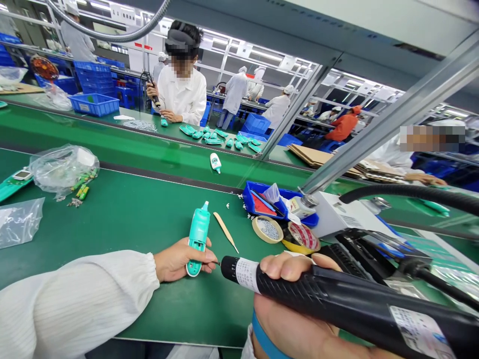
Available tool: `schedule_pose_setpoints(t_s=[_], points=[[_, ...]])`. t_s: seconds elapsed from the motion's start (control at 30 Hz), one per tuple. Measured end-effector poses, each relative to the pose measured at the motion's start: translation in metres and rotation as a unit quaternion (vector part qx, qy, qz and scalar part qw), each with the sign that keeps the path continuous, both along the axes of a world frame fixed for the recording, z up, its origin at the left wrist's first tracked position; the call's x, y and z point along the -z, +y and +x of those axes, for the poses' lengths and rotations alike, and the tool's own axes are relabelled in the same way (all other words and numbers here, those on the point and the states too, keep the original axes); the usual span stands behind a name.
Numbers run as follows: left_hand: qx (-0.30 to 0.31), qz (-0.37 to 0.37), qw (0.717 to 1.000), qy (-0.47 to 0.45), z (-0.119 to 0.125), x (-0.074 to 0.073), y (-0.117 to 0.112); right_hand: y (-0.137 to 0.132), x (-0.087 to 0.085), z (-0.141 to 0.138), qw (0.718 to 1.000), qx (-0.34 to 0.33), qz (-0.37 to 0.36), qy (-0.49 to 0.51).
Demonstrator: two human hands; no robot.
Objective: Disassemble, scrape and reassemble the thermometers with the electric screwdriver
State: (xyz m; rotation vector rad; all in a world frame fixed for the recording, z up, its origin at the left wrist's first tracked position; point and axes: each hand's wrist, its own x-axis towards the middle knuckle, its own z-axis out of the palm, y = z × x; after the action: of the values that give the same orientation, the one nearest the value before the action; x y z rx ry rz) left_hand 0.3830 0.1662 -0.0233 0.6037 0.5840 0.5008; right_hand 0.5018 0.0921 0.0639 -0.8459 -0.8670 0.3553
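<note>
My left hand (pixel 179 262) grips a teal and white ear thermometer (pixel 199 227), held with its narrow tip pointing away from me and an opening in its back showing. My right hand (pixel 288 299) is wrapped round a black electric screwdriver (pixel 318 289) that lies almost level, pointing left. The screwdriver's thin bit ends by my left fingertips; whether it touches them or a screw there I cannot tell. A wooden-handled pick (pixel 225 232) lies on the green bench (pixel 130 214), just right of the thermometer.
At right are a blue parts tray (pixel 267 199), a tape roll (pixel 267 229) holding small screws, and a white machine (pixel 348 219). Plastic bags (pixel 63 169) and batteries (pixel 83 189) lie left. A white thermometer (pixel 215 162) sits on the belt. Across it a co-worker (pixel 182 89) holds another screwdriver.
</note>
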Motion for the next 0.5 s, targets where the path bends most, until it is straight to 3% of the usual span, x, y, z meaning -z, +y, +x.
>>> schedule_pose_setpoints(t_s=[0.13,0.27,0.37,0.5], points=[[-0.007,0.028,0.999,0.02,-0.001,0.0,-0.005,-0.012,-0.001,0.014,0.999,-0.035,0.0,0.003],[-0.013,0.104,0.992,0.068,0.009,-0.006,-0.002,-0.033,0.005,0.037,0.999,-0.022,-0.021,-0.02],[-0.017,0.191,0.98,0.051,0.044,-0.018,0.01,-0.047,0.009,0.051,1.0,0.008,-0.023,-0.019],[-0.069,0.286,0.953,0.072,0.113,-0.037,0.033,-0.055,0.013,0.061,0.999,0.042,-0.022,-0.012]])
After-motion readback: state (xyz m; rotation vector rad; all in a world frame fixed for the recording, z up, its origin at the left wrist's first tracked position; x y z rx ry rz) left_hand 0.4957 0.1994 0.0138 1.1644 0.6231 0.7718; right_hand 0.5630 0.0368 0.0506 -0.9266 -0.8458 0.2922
